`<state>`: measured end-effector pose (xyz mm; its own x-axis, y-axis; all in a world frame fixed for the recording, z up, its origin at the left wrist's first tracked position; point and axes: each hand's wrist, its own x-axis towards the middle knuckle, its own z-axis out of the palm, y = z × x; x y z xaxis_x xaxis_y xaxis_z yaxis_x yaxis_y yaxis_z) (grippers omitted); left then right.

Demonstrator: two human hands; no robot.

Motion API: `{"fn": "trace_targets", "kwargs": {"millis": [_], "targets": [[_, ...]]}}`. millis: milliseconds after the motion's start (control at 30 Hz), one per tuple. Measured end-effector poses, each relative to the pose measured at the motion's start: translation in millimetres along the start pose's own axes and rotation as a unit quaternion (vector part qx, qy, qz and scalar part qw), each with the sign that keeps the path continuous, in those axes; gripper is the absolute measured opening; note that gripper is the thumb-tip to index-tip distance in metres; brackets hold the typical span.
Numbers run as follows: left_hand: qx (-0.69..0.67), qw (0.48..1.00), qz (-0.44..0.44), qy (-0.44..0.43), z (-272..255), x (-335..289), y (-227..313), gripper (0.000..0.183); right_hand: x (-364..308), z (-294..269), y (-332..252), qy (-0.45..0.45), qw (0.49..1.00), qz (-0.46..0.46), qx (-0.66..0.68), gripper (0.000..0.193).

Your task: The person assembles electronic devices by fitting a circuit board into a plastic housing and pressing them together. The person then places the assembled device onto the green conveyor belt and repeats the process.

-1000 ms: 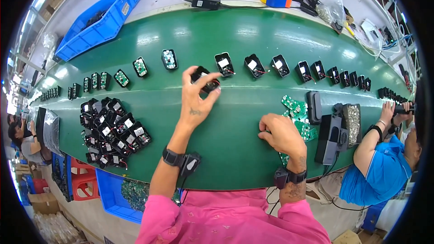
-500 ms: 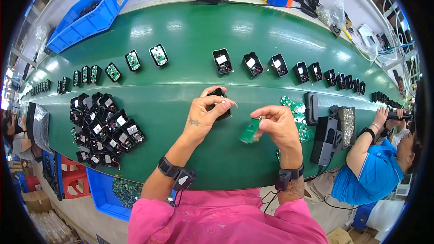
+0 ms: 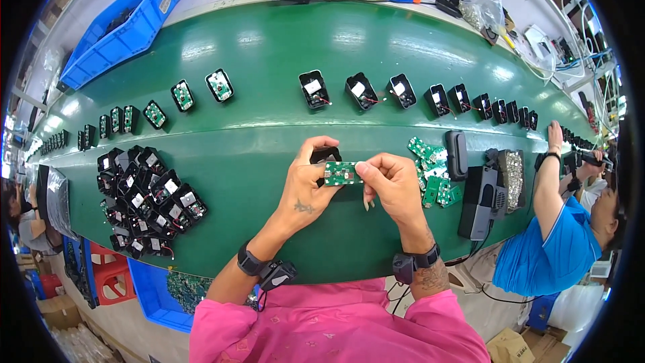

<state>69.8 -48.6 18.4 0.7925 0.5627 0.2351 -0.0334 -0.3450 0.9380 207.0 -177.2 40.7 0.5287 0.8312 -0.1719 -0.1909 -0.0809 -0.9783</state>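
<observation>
My left hand (image 3: 304,185) is wrapped round a small black plastic case (image 3: 325,154), most of it hidden by the fingers and the board. In front of the case, a green circuit board (image 3: 340,174) with white parts on its face is pinched by my right hand (image 3: 395,188) at its right end. The board's left end reaches the left hand's thumb and fingers; whether they grip it too I cannot make out. Right of my right hand lies a loose pile of green circuit boards (image 3: 433,165).
A heap of black cases (image 3: 144,195) lies at left. Cases with boards (image 3: 182,95) and cases with red wires (image 3: 363,91) stand in rows behind my hands. A blue crate (image 3: 127,27) is far left; a grey-black device (image 3: 478,202) stands right, near a co-worker in blue (image 3: 551,242).
My right hand has brought the circuit board left to the case in my left hand and turned its component side into view. The co-worker's arm now reaches farther forward over the table.
</observation>
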Motion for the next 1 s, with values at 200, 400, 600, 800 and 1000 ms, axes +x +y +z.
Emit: {"fn": "trace_targets", "kwargs": {"millis": [200, 400, 600, 800, 1000], "targets": [[0.006, 1.000, -0.004, -0.011, -0.2, 1.0, 1.5, 0.015, 0.3, -1.4, -1.6, 0.000, 0.997, -0.010, 0.071, 0.019], [-0.030, 0.999, -0.007, 0.024, 0.3, 0.1, 2.1, 0.016, -3.2, 5.0, 0.5, 0.006, 0.998, -0.054, 0.032, 0.014], [-0.032, 0.998, -0.030, 0.053, -2.8, -0.2, 6.4, 0.018, -1.2, 2.2, 4.8, 0.002, 0.946, -0.192, -0.262, 0.018], [0.004, 0.997, -0.036, 0.065, -5.1, 0.3, 6.2, 0.016, -4.7, 0.6, -5.7, -0.028, 0.987, -0.094, -0.128, 0.015], [0.078, 0.996, 0.015, 0.051, -0.6, -1.9, -1.1, 0.015, -5.5, -5.3, -3.4, -0.058, 0.995, -0.063, 0.059, 0.011]]}}
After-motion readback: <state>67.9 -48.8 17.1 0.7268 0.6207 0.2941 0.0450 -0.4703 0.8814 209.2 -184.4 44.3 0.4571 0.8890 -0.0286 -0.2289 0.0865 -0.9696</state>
